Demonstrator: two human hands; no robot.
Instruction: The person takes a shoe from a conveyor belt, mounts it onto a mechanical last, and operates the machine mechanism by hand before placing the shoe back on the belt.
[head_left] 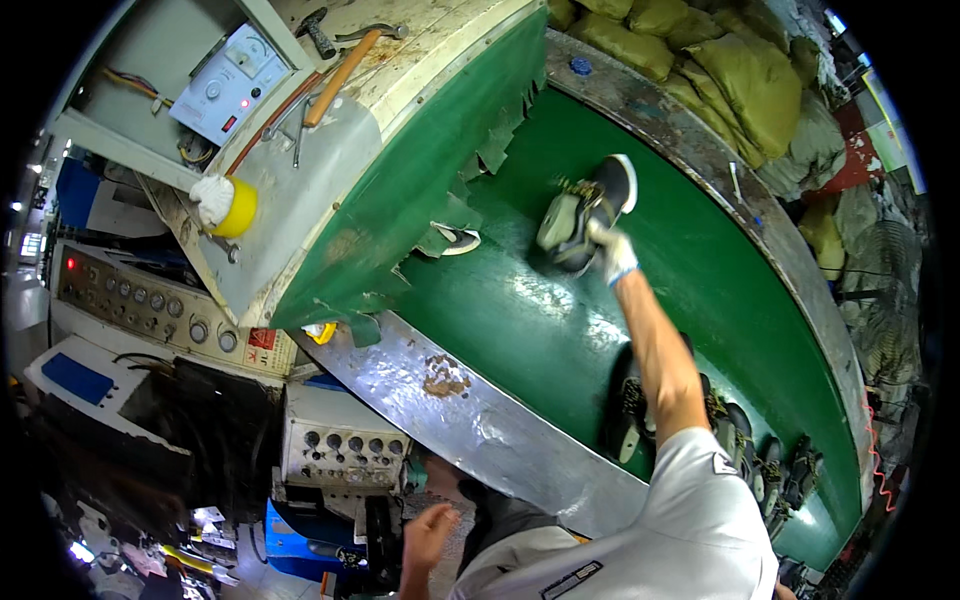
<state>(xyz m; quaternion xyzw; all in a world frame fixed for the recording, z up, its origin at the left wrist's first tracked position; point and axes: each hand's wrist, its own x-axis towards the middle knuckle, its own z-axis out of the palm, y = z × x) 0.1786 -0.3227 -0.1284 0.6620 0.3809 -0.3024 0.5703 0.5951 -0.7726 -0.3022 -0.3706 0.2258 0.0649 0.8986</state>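
Note:
My right hand point(612, 254), in a white glove, reaches out over the green conveyor belt point(540, 310). Its fingers close on the near end of a black and grey shoe point(565, 228). Against that shoe lies another dark shoe point(617, 184) with a white sole edge, and some yellowish lacing shows between them. My left hand point(430, 535) is bare and hangs low beside my body, its fingers curled in with nothing visible in them. Under the torn green curtain point(400, 190), the white-edged tip of a further shoe point(458, 238) shows.
More dark shoes point(740, 440) line the belt at right, partly behind my arm. Hammers point(345, 75) and a yellow tub point(233, 207) stand on the machine housing. A metal edge point(480, 430) borders the belt. Control panels point(345, 445) are at left, stuffed sacks point(740, 85) at far right.

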